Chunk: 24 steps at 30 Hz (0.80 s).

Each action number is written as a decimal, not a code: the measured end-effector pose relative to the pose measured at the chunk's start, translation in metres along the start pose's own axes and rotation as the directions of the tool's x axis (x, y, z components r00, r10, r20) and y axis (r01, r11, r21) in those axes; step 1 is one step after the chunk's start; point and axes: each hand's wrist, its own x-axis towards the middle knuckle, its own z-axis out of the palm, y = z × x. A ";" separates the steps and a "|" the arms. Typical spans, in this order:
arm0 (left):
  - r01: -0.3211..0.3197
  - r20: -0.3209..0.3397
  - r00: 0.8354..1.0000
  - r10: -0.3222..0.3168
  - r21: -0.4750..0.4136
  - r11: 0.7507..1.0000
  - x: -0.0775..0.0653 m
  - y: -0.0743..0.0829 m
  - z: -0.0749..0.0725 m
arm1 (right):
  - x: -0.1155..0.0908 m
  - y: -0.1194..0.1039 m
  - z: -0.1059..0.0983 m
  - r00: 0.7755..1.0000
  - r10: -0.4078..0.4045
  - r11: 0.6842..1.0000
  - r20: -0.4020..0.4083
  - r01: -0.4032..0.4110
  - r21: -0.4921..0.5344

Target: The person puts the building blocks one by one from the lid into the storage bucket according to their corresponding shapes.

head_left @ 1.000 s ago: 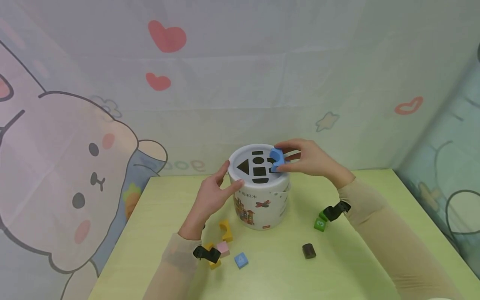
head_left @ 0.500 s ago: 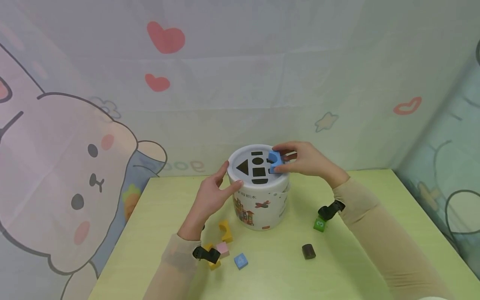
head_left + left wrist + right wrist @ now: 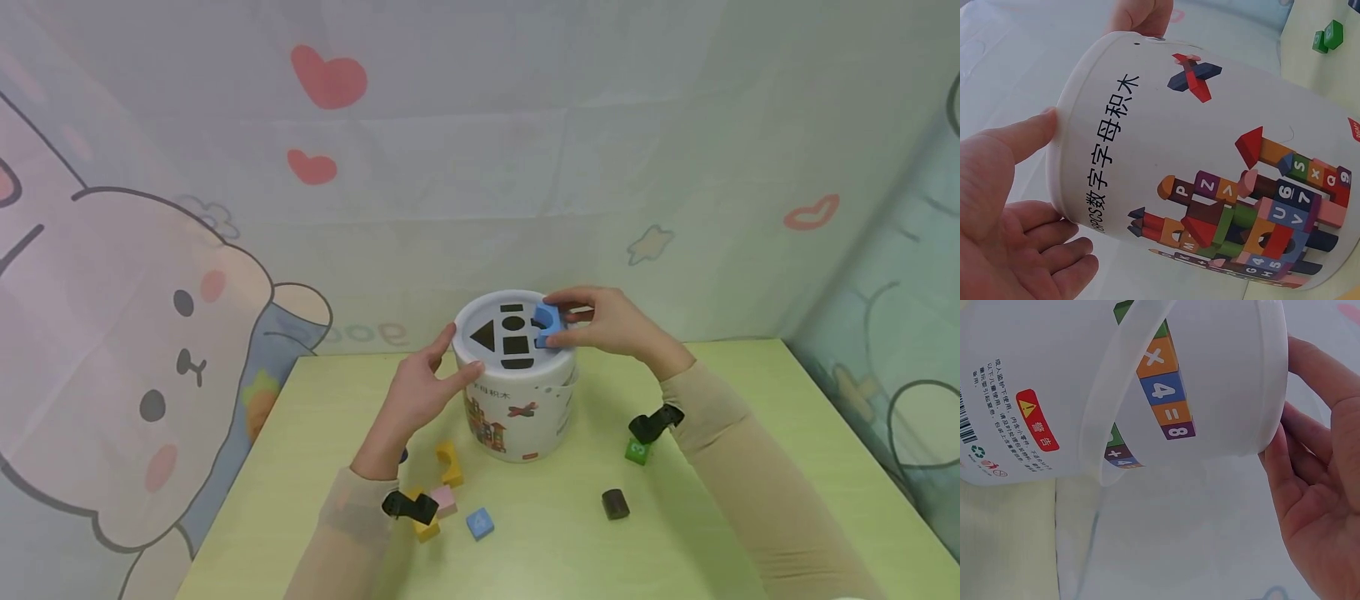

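Right there at the lid, the right hand (image 3: 618, 323) had a light-blue arch-shaped block (image 3: 553, 320) pinched by its ends, thumb on the near one, fingers on the far one. That grip left the hollow side free, facing left! The block sat at the right part of the white round lid (image 3: 543, 360), partly covering dark openings; whether any of it dipped inside, I couldn't tell.

Across on the left, the left hand (image 3: 423, 385) had thumb and forefinger spread along the rim, the other fingers loosely bent beside the wall: a light brace, by the look of it, to keep the white printed bucket (image 3: 525, 425) from sliding.

Farther out, on the pale yellow-green bench (image 3: 540, 542), a yellow arch-shaped block (image 3: 451, 463) lay just near of the bucket, then a pink block (image 3: 444, 501), and a blue square block marked 4 (image 3: 480, 523). Over on the right: a dark brown rounded block (image 3: 616, 504), and beyond it a green block with a white numeral (image 3: 637, 452).
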 end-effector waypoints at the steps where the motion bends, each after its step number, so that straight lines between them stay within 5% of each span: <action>1: 0.004 -0.001 1.000 -0.004 0.000 1.000 0.000 0.000 0.000 | 0.000 0.001 0.000 1.000 0.000 1.000 0.000 0.000 0.003; 24: -0.005 -0.003 1.000 0.005 -0.036 0.999 0.000 -0.001 0.002 | -0.001 -0.005 0.005 0.997 -0.074 0.994 -0.010 0.073 -0.077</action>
